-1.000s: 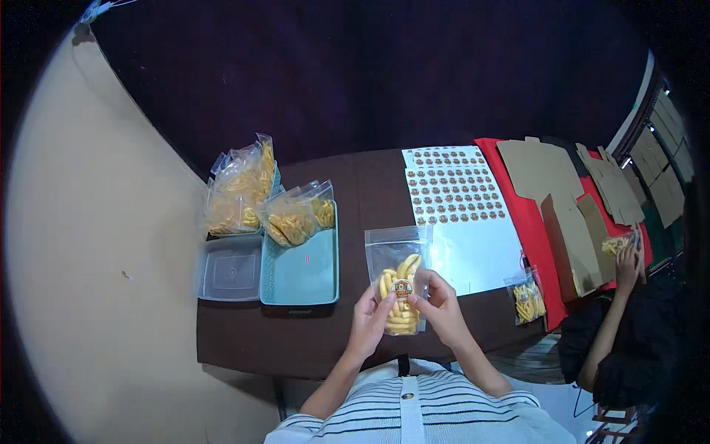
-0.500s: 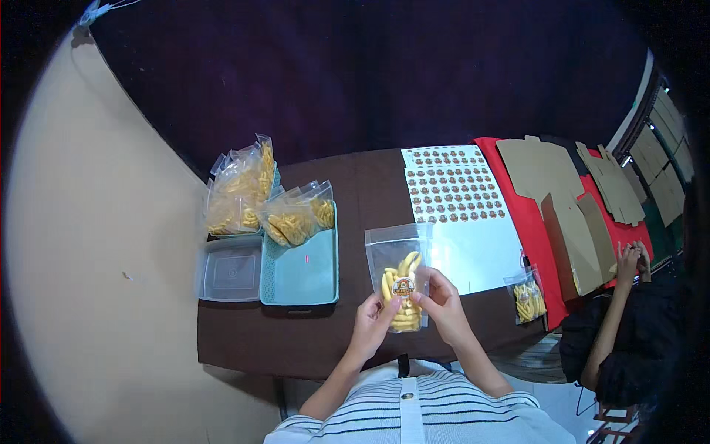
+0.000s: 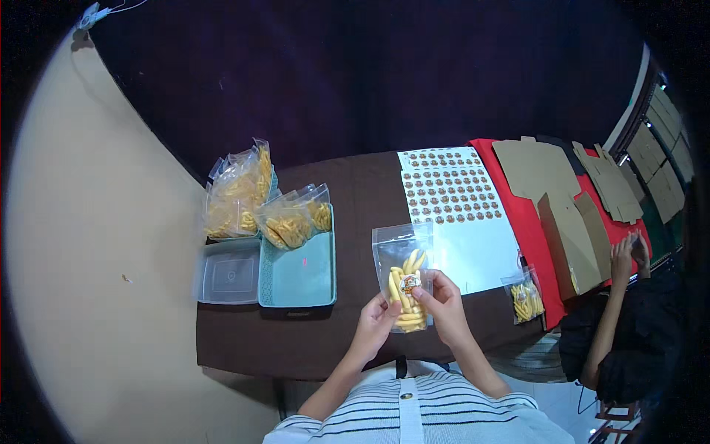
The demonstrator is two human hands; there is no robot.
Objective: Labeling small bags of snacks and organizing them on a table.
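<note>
Upright before me is a clear zip pouch part filled with yellow stick-shaped snacks, its top edge uppermost. A round sticker sits on its front. My left hand grips the pouch's lower left side, thumb on the front. The right side is gripped by my right hand, whose thumb presses at the sticker's lower edge. Fingers behind the pouch are partly hidden. Just beyond my right hand lie sheets of round stickers, the nearer part of them bare and glossy.
At left, pouches of snacks fill one basket; more lean in a turquoise tray beside a clear plastic box. Another filled pouch lies right, near an open cardboard box on red cloth. A co-worker's hands are beyond it.
The pouch has shifted slightly right and turned a little in my hands, both still gripping it. My right thumb remains by the sticker. The co-worker's hands have risen slightly.
</note>
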